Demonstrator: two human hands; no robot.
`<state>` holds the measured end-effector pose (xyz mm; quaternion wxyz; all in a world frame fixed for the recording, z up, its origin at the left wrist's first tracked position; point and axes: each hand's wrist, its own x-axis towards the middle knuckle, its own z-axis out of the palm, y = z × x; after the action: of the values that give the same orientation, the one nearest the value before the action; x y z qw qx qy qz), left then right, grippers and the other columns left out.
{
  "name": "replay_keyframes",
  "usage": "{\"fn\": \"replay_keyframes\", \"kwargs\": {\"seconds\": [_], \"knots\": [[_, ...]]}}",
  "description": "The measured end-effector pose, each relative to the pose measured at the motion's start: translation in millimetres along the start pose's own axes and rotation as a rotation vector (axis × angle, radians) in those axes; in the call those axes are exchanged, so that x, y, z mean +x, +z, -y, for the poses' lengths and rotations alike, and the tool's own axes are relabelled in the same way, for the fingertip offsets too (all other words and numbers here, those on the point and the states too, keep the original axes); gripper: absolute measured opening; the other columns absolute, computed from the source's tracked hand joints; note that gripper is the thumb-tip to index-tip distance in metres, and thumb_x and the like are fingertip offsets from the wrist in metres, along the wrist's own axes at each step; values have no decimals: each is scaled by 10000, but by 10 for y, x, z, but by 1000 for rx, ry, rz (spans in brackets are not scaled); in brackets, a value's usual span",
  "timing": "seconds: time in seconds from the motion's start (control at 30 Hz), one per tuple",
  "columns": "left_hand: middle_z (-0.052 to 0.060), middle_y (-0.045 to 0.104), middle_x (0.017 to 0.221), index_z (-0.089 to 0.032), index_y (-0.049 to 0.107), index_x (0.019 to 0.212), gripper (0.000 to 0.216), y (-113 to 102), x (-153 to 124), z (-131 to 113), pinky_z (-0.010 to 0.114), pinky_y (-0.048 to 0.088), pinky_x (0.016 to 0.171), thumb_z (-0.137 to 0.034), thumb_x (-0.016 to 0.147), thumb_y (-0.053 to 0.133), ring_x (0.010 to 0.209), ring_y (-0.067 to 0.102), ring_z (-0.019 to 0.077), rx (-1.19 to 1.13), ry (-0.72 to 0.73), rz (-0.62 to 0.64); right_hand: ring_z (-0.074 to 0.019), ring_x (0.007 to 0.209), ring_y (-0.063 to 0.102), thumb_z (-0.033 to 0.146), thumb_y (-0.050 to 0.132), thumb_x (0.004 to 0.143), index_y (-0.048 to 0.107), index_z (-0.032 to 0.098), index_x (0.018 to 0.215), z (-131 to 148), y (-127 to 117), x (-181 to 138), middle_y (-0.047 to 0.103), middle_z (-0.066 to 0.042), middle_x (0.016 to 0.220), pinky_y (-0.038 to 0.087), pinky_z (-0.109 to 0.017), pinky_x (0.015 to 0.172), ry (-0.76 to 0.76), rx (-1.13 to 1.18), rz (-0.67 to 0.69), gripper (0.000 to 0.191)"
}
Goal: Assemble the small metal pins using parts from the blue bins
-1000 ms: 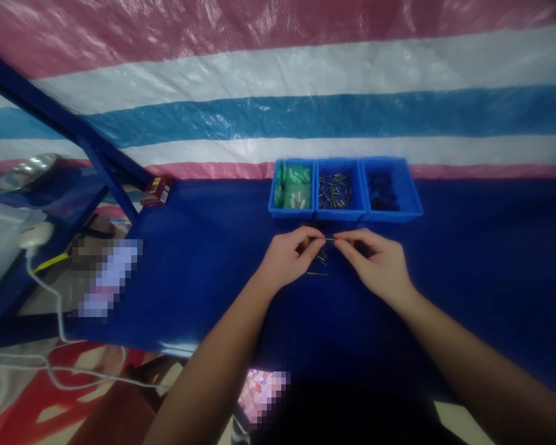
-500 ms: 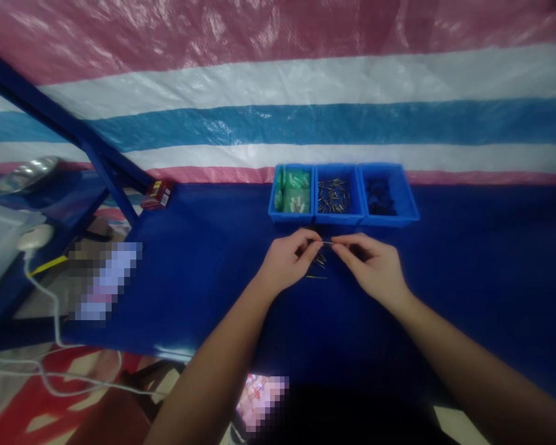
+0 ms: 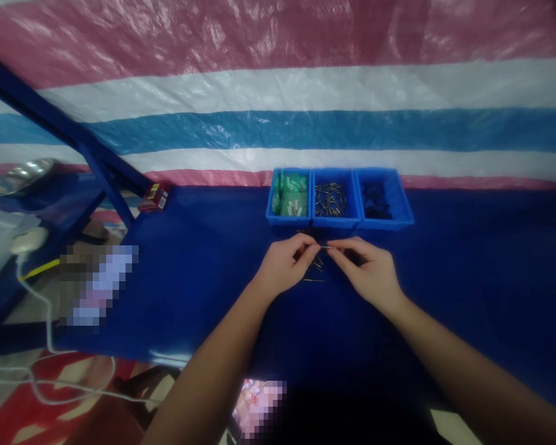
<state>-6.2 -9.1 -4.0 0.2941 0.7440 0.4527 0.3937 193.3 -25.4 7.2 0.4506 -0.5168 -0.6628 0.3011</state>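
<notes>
Between my two hands is a thin metal pin (image 3: 324,247), held level just in front of the bins. My left hand (image 3: 283,264) pinches one end with thumb and fingertips. The other end is in the closed fingertips of my right hand (image 3: 374,269); its finer shape is too small to make out. Beneath the hands, several loose brass-coloured pins (image 3: 317,264) lie on the blue table, partly hidden by my left hand. A single pin (image 3: 314,280) lies closer to me. More such pins fill the middle blue bin (image 3: 336,222).
The left blue bin (image 3: 288,220) holds small white pieces in green bags; the right blue bin (image 3: 388,224) holds dark pieces. A red box (image 3: 154,198) sits by the blue frame (image 3: 106,164). A white cable (image 3: 50,315) hangs at left. A lit screen (image 3: 259,405) is below.
The view has shifted slightly, so the bins and table appear a little lower and further left. Both hands keep their pinch on the pin, with hardly any movement over the table.
</notes>
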Motion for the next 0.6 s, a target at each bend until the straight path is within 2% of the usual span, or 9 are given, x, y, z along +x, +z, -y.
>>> {"fn": "replay_keyframes", "kwargs": {"seconds": [0.1,0.3,0.5,0.6], "knots": [[-18,670,701,-182,687,882,228,-14,-2,-7,207,439,578,-342,992,566,575,588,82,0,6,11,-188,791,716,268,735,877,793,224,992,6,0,0,774,-45,916,578,-326,695,-15,4,3,135],[-48,646,656,-211,689,1074,182,13,-8,9,202,445,585,-336,950,641,540,564,75,-18,15,-13,-185,783,715,280,741,876,793,226,981,-27,-11,4,773,-40,910,568,-318,690,12,8,-25,129],[-26,651,695,-187,676,893,190,-26,3,-33,207,431,582,-322,985,579,571,567,78,-22,39,20,-183,790,715,245,730,883,792,213,987,36,-10,-11,771,-50,909,576,-324,711,-61,-6,-5,125],[-23,673,725,-191,682,920,170,-32,-4,-35,202,445,605,-320,981,590,597,589,77,-22,38,19,-183,790,714,238,727,885,790,213,989,49,-12,-13,770,-50,903,578,-326,714,-77,-12,-7,125]]}}
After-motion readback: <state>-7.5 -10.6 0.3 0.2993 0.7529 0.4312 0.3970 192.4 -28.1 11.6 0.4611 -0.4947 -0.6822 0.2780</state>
